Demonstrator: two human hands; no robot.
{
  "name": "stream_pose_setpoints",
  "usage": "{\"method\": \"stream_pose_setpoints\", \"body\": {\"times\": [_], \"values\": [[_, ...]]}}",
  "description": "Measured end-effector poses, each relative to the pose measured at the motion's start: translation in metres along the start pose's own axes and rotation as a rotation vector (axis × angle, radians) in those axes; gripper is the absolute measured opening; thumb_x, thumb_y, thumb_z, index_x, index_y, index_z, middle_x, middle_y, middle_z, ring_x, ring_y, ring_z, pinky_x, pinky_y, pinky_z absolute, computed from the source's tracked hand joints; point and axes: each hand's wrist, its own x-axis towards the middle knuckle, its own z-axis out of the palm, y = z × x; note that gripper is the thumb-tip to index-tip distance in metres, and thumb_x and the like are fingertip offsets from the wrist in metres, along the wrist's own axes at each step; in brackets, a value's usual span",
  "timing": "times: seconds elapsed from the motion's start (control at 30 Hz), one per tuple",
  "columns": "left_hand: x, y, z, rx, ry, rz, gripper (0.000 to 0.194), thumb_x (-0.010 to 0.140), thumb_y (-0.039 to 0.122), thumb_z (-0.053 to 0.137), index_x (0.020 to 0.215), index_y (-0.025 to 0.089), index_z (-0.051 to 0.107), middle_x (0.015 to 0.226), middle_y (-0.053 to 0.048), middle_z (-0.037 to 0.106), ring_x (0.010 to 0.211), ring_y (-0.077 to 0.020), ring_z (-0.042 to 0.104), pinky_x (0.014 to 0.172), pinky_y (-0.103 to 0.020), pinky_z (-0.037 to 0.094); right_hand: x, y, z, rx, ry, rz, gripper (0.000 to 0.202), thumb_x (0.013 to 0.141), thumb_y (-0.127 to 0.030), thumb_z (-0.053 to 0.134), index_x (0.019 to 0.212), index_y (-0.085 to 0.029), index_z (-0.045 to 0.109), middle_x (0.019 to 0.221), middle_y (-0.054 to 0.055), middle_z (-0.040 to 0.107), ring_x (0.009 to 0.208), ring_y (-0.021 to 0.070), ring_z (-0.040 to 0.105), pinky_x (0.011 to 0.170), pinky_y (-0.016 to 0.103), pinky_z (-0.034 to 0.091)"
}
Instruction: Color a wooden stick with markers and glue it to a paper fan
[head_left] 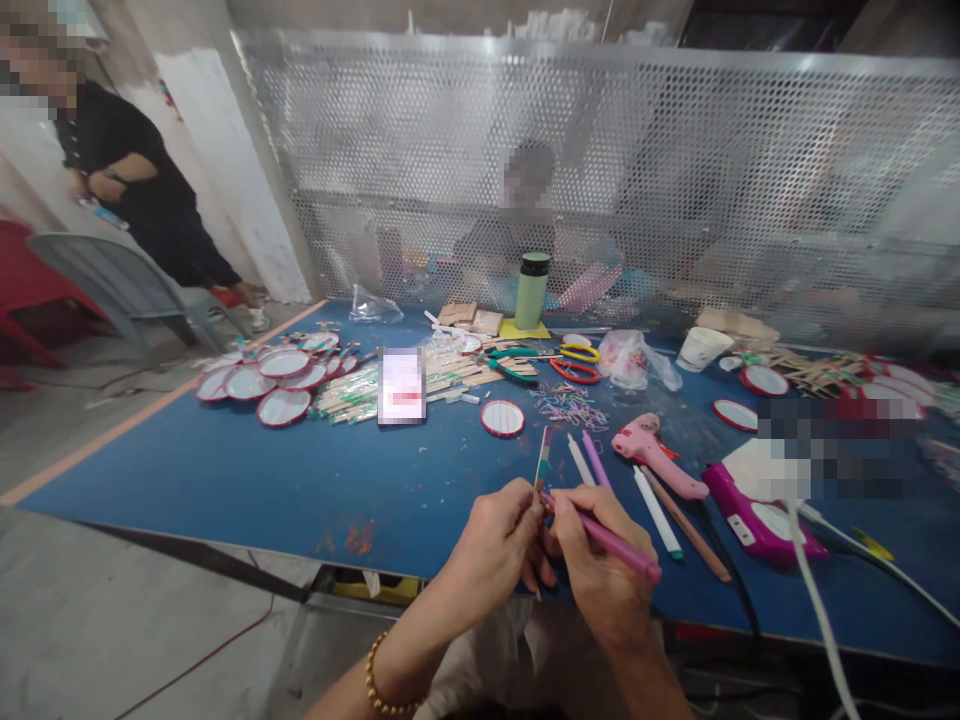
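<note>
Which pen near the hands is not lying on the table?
The dark pink pen, held by the right hand. The purple pen, the white pen beside it, the green-ended white pen and the brown pen lie on the blue table.

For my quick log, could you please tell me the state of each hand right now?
Left hand: closed, holding a thin stick.
Right hand: closed, holding a pink pen.

Left fingers [528, 511] hold a stick [543, 458], right fingers [568, 523] a pink marker [619, 545].
</note>
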Motion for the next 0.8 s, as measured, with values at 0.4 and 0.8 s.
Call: {"method": "stream_pose_setpoints", "body": {"times": [0.4, 0.8], "values": [[0.0001, -0.0003, 0.0003, 0.001, 0.006, 0.004, 0.04, 0.092, 0.059, 0.048, 0.081, 0.021, 0.045, 0.051, 0.003, 0.057, 0.039, -0.0114, 0.055, 0.039, -0.019, 0.044, 0.0016, 0.0005, 0.003, 0.013, 0.012, -0.033, 0.022, 0.094, -0.024, 0.057, 0.073, -0.02, 0.063, 0.056, -0.004, 0.064, 0.044, 0.0097, 0.058, 0.044, 0.018, 0.046], [0.0001, 0.0002, 0.0005, -0.003, -0.006, 0.002, 0.039, 0.093, 0.059, 0.046, 0.082, 0.021, 0.045, 0.052, 0.003, 0.057, 0.04, -0.0115, 0.055, 0.04, -0.02, 0.044, 0.0006, 0.0004, 0.0001, -0.025, 0.0, -0.026, 0.021, 0.094, -0.026, 0.057, 0.075, -0.02, 0.064, 0.057, -0.002, 0.066, 0.042, 0.0102, 0.058, 0.042, 0.02, 0.046]]}}
